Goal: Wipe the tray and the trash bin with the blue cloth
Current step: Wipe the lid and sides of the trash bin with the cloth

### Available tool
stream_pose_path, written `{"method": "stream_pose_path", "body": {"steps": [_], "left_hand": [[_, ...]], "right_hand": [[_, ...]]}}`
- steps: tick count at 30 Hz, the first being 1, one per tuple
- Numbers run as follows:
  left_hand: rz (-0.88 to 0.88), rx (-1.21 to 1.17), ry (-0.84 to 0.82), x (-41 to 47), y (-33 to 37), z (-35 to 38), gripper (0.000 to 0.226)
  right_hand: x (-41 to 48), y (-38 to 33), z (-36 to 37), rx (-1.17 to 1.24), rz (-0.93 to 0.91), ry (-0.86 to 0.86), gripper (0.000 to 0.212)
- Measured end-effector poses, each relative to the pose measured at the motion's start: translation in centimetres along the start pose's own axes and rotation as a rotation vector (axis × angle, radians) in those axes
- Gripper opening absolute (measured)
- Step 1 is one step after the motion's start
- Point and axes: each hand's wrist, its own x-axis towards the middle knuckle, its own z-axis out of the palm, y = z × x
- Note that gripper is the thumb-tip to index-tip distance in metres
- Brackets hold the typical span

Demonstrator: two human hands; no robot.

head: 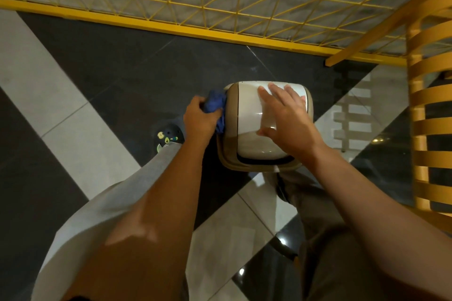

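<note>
Head view: left hand half hides blue cloth against trash bin.

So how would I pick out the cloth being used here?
Find the cream, brown-rimmed trash bin on the dark floor tile below the yellow grid. Against its left side, the left hand grips the blue cloth. Unlike the smooth pale bin, it is crumpled and deep blue.

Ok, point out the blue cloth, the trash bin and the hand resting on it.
blue cloth (216, 101): head view, bunched folds.
trash bin (244, 110): head view, white lid.
right hand (286, 120): head view, back of hand.
</note>
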Motion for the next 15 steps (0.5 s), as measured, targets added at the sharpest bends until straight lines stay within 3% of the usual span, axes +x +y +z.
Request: {"method": "stream_pose_path", "body": {"steps": [4, 10, 15], "left_hand": [[-0.117, -0.110, -0.012, -3.2, -3.0, -0.2, 0.027], [0.026, 0.042, -0.048, -0.3, -1.8, -0.2, 0.031], [0.040, 0.035, -0.055, 0.2, -1.9, -0.1, 0.042]], "right_hand": [[0.0, 0.0, 0.1, 0.004, 0.000, 0.005, 0.084], [0.0, -0.2, 0.0, 0.002, 0.007, 0.007, 0.084], [0.0, -0.4, 0.0, 0.005, 0.026, 0.016, 0.083]]}}
